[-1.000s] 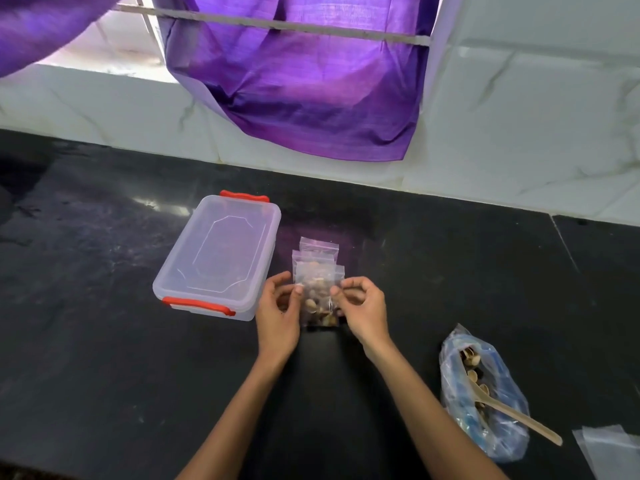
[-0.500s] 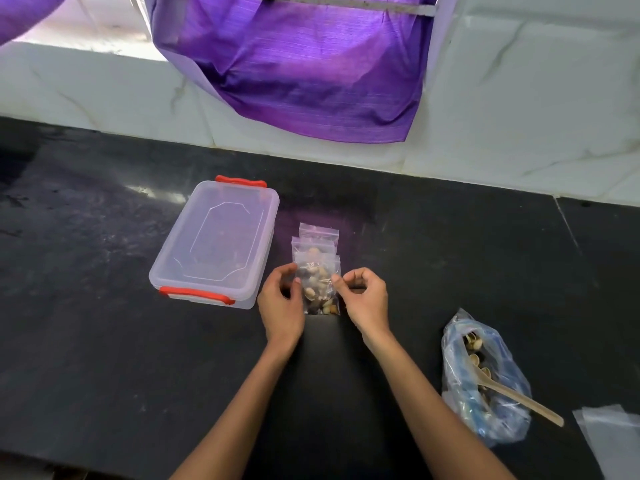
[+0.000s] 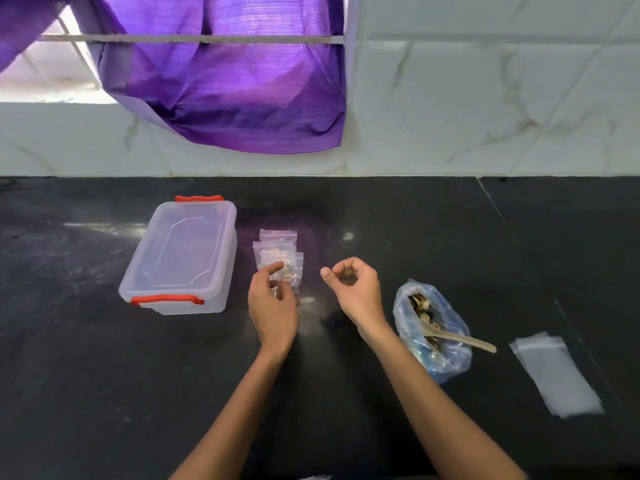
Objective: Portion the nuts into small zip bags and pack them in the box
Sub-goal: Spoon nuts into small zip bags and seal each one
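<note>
A clear plastic box (image 3: 183,254) with red clips stands lidded on the black counter at the left. Right of it lies a small stack of zip bags (image 3: 277,247) with nuts inside. My left hand (image 3: 272,299) pinches the nearest small zip bag of nuts (image 3: 292,271) between thumb and fingers, just above the counter. My right hand (image 3: 353,289) hovers to the right of that bag, fingers loosely curled, holding nothing. A blue-tinted plastic bag of nuts (image 3: 433,327) lies open at the right with a wooden spoon (image 3: 460,337) stuck in it.
A pile of flat empty zip bags (image 3: 557,372) lies at the far right. A purple cloth (image 3: 228,81) hangs over the white marble wall behind the counter. A counter seam (image 3: 498,216) runs at the right.
My right hand has let go of the small nut bag and drawn away to the right. My left hand still holds the bag. The camera has tilted up and back.
</note>
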Demonstrator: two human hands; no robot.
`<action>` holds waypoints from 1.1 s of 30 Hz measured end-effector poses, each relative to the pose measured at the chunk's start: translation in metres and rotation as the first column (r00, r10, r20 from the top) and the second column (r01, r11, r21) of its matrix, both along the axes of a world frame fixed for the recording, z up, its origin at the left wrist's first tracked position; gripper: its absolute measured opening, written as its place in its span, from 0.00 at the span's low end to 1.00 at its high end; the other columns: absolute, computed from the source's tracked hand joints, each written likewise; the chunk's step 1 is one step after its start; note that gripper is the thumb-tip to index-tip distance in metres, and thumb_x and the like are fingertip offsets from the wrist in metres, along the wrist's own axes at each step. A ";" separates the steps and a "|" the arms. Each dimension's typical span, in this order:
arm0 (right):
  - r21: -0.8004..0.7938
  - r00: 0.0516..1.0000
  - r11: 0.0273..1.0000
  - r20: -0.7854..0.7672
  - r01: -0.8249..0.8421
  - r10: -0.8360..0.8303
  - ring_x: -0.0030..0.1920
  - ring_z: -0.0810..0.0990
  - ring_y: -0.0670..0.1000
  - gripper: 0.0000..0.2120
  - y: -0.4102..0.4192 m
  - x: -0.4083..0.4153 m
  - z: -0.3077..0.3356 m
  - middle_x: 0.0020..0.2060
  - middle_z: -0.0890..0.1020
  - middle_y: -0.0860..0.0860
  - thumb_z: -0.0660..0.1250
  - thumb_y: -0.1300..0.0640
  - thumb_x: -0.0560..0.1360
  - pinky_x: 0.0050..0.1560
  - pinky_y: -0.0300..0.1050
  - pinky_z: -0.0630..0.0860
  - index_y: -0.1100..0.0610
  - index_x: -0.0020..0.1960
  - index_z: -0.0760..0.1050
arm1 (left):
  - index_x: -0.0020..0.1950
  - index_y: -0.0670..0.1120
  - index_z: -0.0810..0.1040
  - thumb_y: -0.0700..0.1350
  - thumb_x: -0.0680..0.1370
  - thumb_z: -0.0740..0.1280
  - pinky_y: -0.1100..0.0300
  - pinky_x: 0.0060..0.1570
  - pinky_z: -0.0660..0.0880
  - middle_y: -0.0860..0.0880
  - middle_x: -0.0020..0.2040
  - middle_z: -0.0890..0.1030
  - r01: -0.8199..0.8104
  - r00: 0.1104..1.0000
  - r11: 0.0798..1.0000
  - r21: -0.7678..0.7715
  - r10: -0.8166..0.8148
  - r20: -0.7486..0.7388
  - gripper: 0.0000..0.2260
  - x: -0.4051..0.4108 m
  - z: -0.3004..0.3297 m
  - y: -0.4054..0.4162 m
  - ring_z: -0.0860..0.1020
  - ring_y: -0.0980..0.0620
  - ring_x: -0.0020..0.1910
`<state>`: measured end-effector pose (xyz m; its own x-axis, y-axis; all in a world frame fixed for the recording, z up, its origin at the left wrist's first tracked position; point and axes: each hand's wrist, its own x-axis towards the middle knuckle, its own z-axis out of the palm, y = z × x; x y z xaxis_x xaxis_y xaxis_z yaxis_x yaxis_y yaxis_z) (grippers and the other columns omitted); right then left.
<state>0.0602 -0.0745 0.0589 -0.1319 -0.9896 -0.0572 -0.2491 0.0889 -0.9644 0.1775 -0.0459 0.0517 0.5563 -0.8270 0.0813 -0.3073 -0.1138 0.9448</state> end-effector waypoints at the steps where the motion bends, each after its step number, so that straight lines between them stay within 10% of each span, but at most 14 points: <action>1: -0.018 1.000 1.000 0.000 0.016 -0.016 0.37 0.76 0.40 0.09 0.004 -0.007 0.006 0.35 0.78 0.44 0.73 0.55 0.72 0.37 0.28 0.71 0.52 0.37 0.73 | 0.58 0.47 0.77 0.35 0.78 0.64 0.66 0.49 0.72 0.54 0.55 0.75 0.020 1.000 1.000 -0.013 -0.020 -0.002 0.11 -0.007 0.004 0.002 0.75 0.55 0.52; 18: -0.095 0.802 0.817 -0.158 0.568 -0.576 0.39 0.79 0.45 0.05 0.101 -0.214 0.032 0.37 0.80 0.45 0.73 0.56 0.71 0.42 0.38 0.75 0.54 0.41 0.77 | 0.50 0.54 0.77 0.32 0.75 0.64 0.66 0.43 0.74 0.59 0.43 0.77 0.541 0.834 0.829 -0.139 -0.551 -0.038 0.16 -0.171 0.034 0.053 0.76 0.61 0.42; 25: 0.041 0.694 0.803 -0.531 0.594 -0.486 0.56 0.77 0.53 0.14 0.108 -0.266 -0.025 0.54 0.79 0.51 0.71 0.51 0.72 0.54 0.49 0.76 0.54 0.55 0.77 | 0.54 0.40 0.77 0.27 0.76 0.60 0.76 0.34 0.70 0.48 0.46 0.76 0.549 0.816 0.824 -0.138 -0.564 -0.122 0.13 -0.192 0.034 0.062 0.76 0.69 0.37; 33: 0.150 0.600 0.803 -0.745 0.576 -0.291 0.64 0.69 0.58 0.30 0.108 -0.281 -0.036 0.64 0.72 0.56 0.70 0.46 0.72 0.62 0.51 0.67 0.58 0.69 0.68 | 0.53 0.51 0.77 0.34 0.77 0.63 0.47 0.48 0.79 0.59 0.49 0.78 0.493 0.861 0.868 -0.061 -0.496 -0.113 0.13 -0.191 0.017 0.056 0.76 0.60 0.44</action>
<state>-0.2208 0.0334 0.0230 -0.6812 -0.7269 -0.0870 -0.6335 0.6448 -0.4276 -0.0136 0.0104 0.0686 0.0819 -0.9943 0.0681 -0.1999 0.0505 0.9785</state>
